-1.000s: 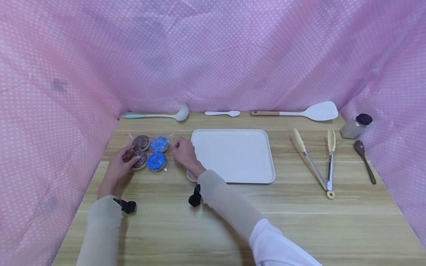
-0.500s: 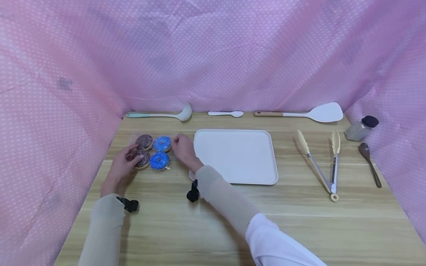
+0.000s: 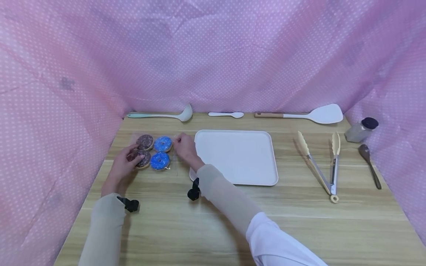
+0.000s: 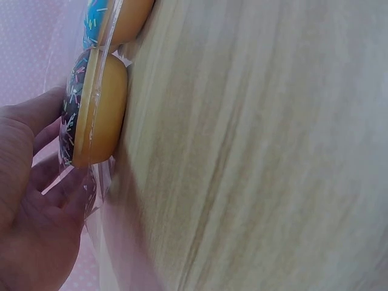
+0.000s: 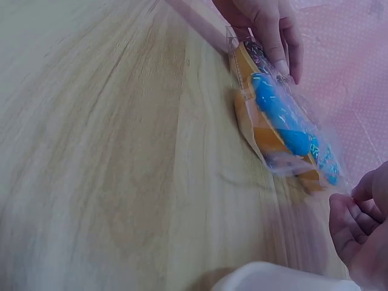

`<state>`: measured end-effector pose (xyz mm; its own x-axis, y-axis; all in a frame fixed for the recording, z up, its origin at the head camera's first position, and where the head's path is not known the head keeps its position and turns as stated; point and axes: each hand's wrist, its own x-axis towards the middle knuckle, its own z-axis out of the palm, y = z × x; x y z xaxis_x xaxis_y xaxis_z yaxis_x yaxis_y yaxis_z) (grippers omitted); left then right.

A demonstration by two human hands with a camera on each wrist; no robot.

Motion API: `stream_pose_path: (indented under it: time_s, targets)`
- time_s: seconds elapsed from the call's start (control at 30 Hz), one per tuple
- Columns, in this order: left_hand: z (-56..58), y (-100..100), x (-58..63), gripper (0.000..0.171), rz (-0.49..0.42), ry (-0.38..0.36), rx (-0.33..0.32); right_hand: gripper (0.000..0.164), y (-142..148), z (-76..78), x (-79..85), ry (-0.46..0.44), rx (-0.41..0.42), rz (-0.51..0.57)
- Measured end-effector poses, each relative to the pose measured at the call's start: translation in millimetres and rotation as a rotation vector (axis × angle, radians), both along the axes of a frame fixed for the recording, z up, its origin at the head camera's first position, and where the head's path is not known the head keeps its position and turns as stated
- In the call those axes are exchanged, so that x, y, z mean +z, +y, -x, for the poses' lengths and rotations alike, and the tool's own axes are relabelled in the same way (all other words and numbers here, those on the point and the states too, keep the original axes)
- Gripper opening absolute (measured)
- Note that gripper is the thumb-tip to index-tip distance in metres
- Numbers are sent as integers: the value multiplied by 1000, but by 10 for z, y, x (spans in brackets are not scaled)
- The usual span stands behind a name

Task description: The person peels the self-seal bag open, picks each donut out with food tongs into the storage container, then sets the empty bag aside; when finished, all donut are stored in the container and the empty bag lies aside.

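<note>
A clear plastic bag [image 5: 285, 162] holds two brown sprinkled donuts [image 3: 145, 142] on the left and two blue donuts [image 3: 160, 161] on the right. At its left side my left hand [image 3: 122, 163] grips the bag, thumb over the nearer brown donut and fingers round the edge. The left wrist view shows that brown donut [image 4: 109, 103] from the side, raised on edge in the film. My right hand [image 3: 186, 147] pinches the bag's right edge between thumb and curled index finger, beside the farther blue donut. In the right wrist view the right hand [image 5: 367, 227] holds a corner of film.
A white tray [image 3: 236, 157] lies just right of the bag, under the right wrist. Behind are a ladle [image 3: 159, 115], a small white spoon [image 3: 226, 114] and a spatula [image 3: 299, 114]. Tongs [image 3: 319, 168], a lidded jar [image 3: 361, 130] and a brown spoon [image 3: 370, 166] lie right.
The whole head view has shifted slightly. Both hands keep their hold on the bag, and the donuts stay in nearly the same place.
</note>
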<state>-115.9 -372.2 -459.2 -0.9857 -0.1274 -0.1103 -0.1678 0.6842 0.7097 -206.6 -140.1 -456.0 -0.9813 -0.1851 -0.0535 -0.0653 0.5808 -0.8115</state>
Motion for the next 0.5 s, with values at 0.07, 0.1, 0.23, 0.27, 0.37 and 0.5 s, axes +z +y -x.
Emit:
stream_pose_path:
  time_s: [0.07,0.1,0.23,0.27,0.37,0.5]
  targets:
    - [-6,-1,-3,61,-10,-4,4,7,25,-14,4,-5,-9,-14]
    - [-7,-4,-4,61,-15,-4,7,7,37,-18,5,-3,-14,-23]
    - [-5,-14,-13,61,-26,-3,9,8,75,-30,8,-6,-24,-29]
    - [-3,-15,-15,61,-29,-4,8,8,83,-33,10,-11,-23,-23]
    - [-2,-11,-14,61,-21,-13,3,9,105,-38,2,-24,-27,-19]
    - [-5,-4,1,62,-19,-31,5,11,137,-32,-23,-24,-48,-37]
